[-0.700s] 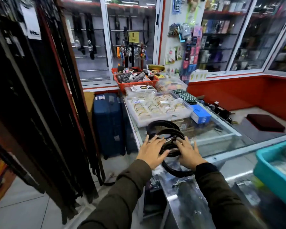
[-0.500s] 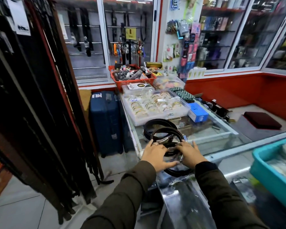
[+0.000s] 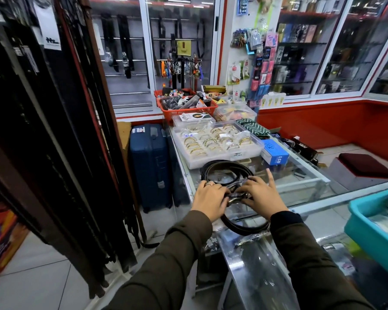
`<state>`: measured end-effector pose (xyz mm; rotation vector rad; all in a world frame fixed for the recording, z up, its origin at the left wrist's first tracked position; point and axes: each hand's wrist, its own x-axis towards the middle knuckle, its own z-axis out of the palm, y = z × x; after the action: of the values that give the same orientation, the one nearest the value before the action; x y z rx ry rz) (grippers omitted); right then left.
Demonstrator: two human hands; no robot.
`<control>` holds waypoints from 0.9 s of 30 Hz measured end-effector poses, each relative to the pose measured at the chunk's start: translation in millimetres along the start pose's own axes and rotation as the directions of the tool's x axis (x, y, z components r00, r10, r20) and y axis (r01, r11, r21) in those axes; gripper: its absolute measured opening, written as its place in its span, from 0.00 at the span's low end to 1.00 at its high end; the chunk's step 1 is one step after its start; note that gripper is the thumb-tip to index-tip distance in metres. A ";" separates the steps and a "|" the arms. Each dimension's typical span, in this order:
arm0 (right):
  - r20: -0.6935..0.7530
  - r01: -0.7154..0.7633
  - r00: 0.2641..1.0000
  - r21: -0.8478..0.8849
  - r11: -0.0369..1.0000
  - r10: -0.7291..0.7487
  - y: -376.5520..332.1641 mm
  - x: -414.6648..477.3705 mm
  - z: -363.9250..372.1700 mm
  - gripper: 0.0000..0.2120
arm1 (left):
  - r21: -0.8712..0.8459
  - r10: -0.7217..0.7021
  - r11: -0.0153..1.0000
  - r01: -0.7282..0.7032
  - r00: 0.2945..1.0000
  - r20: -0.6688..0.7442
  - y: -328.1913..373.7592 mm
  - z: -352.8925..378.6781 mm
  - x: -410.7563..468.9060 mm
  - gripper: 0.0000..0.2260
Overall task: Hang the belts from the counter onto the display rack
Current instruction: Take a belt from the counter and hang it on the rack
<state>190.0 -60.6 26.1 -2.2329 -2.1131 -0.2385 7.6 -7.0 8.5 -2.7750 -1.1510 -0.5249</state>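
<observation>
Several coiled black belts lie stacked on the glass counter, their buckles bunched in clear wrap between my hands. My left hand rests on the left side of the coils with its fingers curled over the buckles. My right hand presses on the right side, index finger lifted. One belt loop sticks out toward me under my wrists. The display rack stands at the left, full of hanging dark belts.
A clear box of gold bangles sits just behind the belts, with a blue box to its right and a red basket further back. A blue suitcase stands between rack and counter. A teal tub is at the right.
My hands have stayed on the belt coils, drawing closer over the buckles; my right index finger has lifted. The view has shifted slightly.
</observation>
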 end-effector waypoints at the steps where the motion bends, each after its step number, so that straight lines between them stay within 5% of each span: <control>1: -0.015 0.013 1.000 0.001 1.000 -0.013 -3.8 1.5 -6.1 0.15 | -0.002 -0.004 1.000 0.004 1.000 -0.023 -3.6 -5.8 -1.4 0.14; 8: -0.131 0.160 0.979 0.022 0.987 -0.156 -45.5 16.2 -49.6 0.16 | -0.032 -0.044 0.999 0.038 0.977 -0.207 -41.4 -52.0 -26.2 0.14; 13: -0.136 0.372 0.927 0.217 0.902 -0.350 -106.1 38.9 -77.8 0.18 | -0.087 -0.078 0.995 0.044 0.901 -0.426 -90.9 -85.8 -61.7 0.11; 18: -0.214 0.467 0.884 0.441 0.766 -0.416 -175.1 47.0 -83.9 0.20 | -0.258 -0.376 0.925 0.280 0.774 -0.509 -129.1 -109.5 -108.6 0.13; 20: -0.213 0.447 0.890 0.583 0.678 -0.403 -199.3 48.2 -85.4 0.19 | -0.560 -0.573 0.775 0.291 0.698 -0.430 -139.5 -117.2 -123.3 0.17; 22: -0.185 0.393 0.906 0.704 0.592 -0.381 -223.3 47.8 -86.8 0.20 | -0.837 -0.747 0.494 0.236 0.608 -0.270 -148.3 -126.4 -136.5 0.22; 27: -0.205 0.373 0.898 0.824 0.427 -0.390 -268.2 45.0 -94.1 0.14 | -0.984 -0.835 0.100 0.148 0.551 -0.002 -166.5 -139.7 -163.0 0.17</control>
<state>-81.8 -14.1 108.6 -1.1464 -2.0180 0.6907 -255.0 -27.5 75.1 -2.0124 -2.1151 -2.7769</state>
